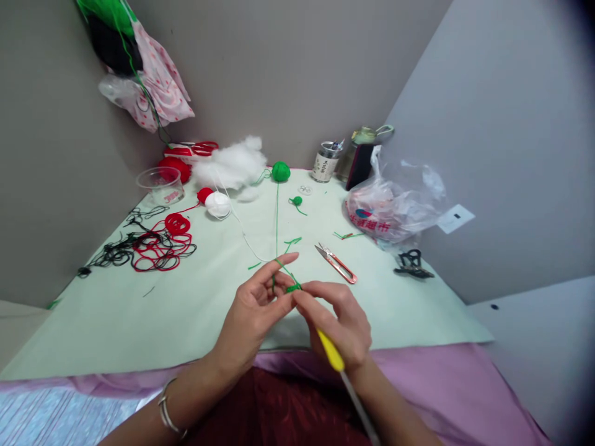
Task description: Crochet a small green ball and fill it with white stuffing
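Observation:
My left hand pinches a small green crochet piece between thumb and fingers, its index finger raised. Green yarn runs over that finger from a green yarn ball at the back of the table. In my right hand is a crochet hook with a yellow handle and a metal shaft pointing down to the right. The fingertips of both hands meet at the green piece, and the hook's working tip is hidden there. Orange-handled thread snips lie beyond my right hand.
Tangled black and red yarn, a clear plastic tub, a white yarn ball and fluffy stuffing are at left. At right are a plastic bag, a pen holder, a phone and a black clip.

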A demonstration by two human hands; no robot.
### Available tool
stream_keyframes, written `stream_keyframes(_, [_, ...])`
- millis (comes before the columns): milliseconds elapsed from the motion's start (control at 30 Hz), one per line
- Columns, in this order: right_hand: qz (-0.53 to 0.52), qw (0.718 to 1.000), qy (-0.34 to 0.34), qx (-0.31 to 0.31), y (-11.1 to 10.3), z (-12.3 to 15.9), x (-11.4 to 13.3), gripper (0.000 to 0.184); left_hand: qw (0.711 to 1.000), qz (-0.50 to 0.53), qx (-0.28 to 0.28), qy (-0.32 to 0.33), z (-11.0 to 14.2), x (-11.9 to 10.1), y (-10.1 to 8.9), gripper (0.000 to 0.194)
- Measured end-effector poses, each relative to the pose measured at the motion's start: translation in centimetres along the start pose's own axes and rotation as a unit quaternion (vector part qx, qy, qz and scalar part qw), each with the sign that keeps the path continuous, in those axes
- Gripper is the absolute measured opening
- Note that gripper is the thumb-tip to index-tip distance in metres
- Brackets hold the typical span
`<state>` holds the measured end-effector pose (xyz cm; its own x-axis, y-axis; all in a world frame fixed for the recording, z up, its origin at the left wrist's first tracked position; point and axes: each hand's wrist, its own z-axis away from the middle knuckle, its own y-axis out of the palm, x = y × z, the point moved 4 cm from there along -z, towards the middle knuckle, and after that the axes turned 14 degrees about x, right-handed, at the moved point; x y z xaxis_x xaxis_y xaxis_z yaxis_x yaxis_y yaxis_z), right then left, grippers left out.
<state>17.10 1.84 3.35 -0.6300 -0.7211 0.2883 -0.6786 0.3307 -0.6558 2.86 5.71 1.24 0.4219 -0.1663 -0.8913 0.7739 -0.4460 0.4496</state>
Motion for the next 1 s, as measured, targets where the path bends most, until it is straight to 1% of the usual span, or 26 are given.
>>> stream_keyframes(33, [0.019, 1.0, -0.002, -0.011, 0.1, 0.1, 0.0, 0.035, 0.999, 0.046, 0.01, -0.025, -0.1, 0.2, 0.2, 0.049])
stream_keyframes(67, [0.01, 1.0, 0.006, -0.021, 0.2, 0.2, -0.1, 0.036, 0.994, 0.093, 0.022, -0.053, -0.2, 0.3, 0.3, 0.052])
stream_keyframes(100, [-0.028, 0.999, 0.025, -0.032, 0.1, 0.2, -0.3, 0.036, 0.988, 0.132, 0.031, -0.078, -0.3, 0.4, 0.4, 0.052])
stream_keyframes(133, [-0.086, 0.994, 0.054, -0.046, 0.0, 0.2, -0.7, 0.033, 0.982, 0.159, 0.035, -0.095, -0.4, 0.4, 0.4, 0.051])
stream_keyframes(167, [-0.156, 0.982, 0.084, -0.061, -0.1, 0.1, -1.2, 0.03, 0.979, 0.173, 0.032, -0.101, -0.4, 0.3, 0.4, 0.049])
stream_keyframes(233, [-0.291, 0.943, 0.139, -0.087, -0.2, -0.2, -2.0, 0.026, 0.983, 0.165, 0.018, -0.083, -0.6, 0.0, 0.2, 0.048])
stream_keyframes(267, [-0.338, 0.924, 0.155, -0.09, -0.1, -0.4, -2.3, 0.025, 0.986, 0.15, 0.015, -0.07, -0.6, -0.2, 0.2, 0.047])
stream_keyframes(300, [-0.365, 0.912, 0.161, -0.091, -0.1, -0.7, -2.4, 0.024, 0.989, 0.131, 0.02, -0.059, -0.6, -0.3, 0.2, 0.047])
stream_keyframes(333, [-0.376, 0.909, 0.16, -0.083, -0.1, -1.0, -2.4, 0.022, 0.992, 0.11, 0.024, -0.049, -0.5, -0.3, 0.4, 0.045])
stream_keyframes(400, [-0.357, 0.919, 0.155, -0.068, 0.1, -1.3, -2.2, 0.02, 0.997, 0.069, 0.023, -0.033, -0.4, -0.3, 0.6, 0.044])
stream_keyframes(500, [-0.266, 0.953, 0.134, -0.054, 0.3, -1.0, -1.6, 0.025, 0.999, 0.039, -0.007, -0.011, -0.3, -0.1, 0.7, 0.047])
stream_keyframes(567, [-0.154, 0.982, 0.095, -0.044, 0.4, -0.5, -0.9, 0.032, 0.998, 0.059, -0.02, -0.015, -0.3, 0.1, 0.8, 0.047])
stream_keyframes(600, [-0.095, 0.992, 0.069, -0.041, 0.5, -0.3, -0.6, 0.037, 0.996, 0.082, -0.018, -0.029, -0.4, 0.2, 0.9, 0.046])
stream_keyframes(633, [-0.05, 0.997, 0.044, -0.045, 0.5, 0.0, -0.3, 0.04, 0.993, 0.11, -0.011, -0.049, -0.5, 0.4, 0.9, 0.044])
stream_keyframes(667, [-0.032, 0.998, 0.031, -0.05, 0.4, 0.1, -0.3, 0.042, 0.988, 0.14, -0.001, -0.07, -0.6, 0.5, 1.0, 0.042])
stream_keyframes(700, [-0.04, 0.997, 0.031, -0.055, 0.3, 0.2, -0.3, 0.042, 0.982, 0.168, 0.009, -0.086, -0.7, 0.6, 1.0, 0.041])
stream_keyframes(733, [-0.072, 0.994, 0.048, -0.062, 0.1, 0.1, -0.6, 0.04, 0.977, 0.19, 0.014, -0.095, -0.7, 0.5, 0.9, 0.039])
stream_keyframes(800, [-0.174, 0.976, 0.107, -0.077, -0.2, -0.1, -1.5, 0.03, 0.976, 0.199, 0.007, -0.085, -0.9, 0.3, 0.6, 0.035])
stream_keyframes(833, [-0.228, 0.96, 0.137, -0.084, -0.3, -0.2, -1.8, 0.026, 0.98, 0.185, -0.001, -0.074, -0.9, 0.2, 0.4, 0.034])
stream_keyframes(900, [-0.31, 0.931, 0.172, -0.087, -0.1, -0.5, -2.3, 0.021, 0.991, 0.126, -0.01, -0.052, -0.8, 0.0, 0.2, 0.035])
stream_keyframes(933, [-0.334, 0.922, 0.18, -0.082, 0.0, -0.6, -2.5, 0.019, 0.995, 0.089, -0.008, -0.043, -0.7, 0.0, 0.2, 0.036])
stream_keyframes(1000, [-0.354, 0.913, 0.189, -0.067, 0.4, -0.7, -2.7, 0.017, 0.999, 0.026, 0.006, -0.03, -0.5, 0.0, 0.4, 0.039])
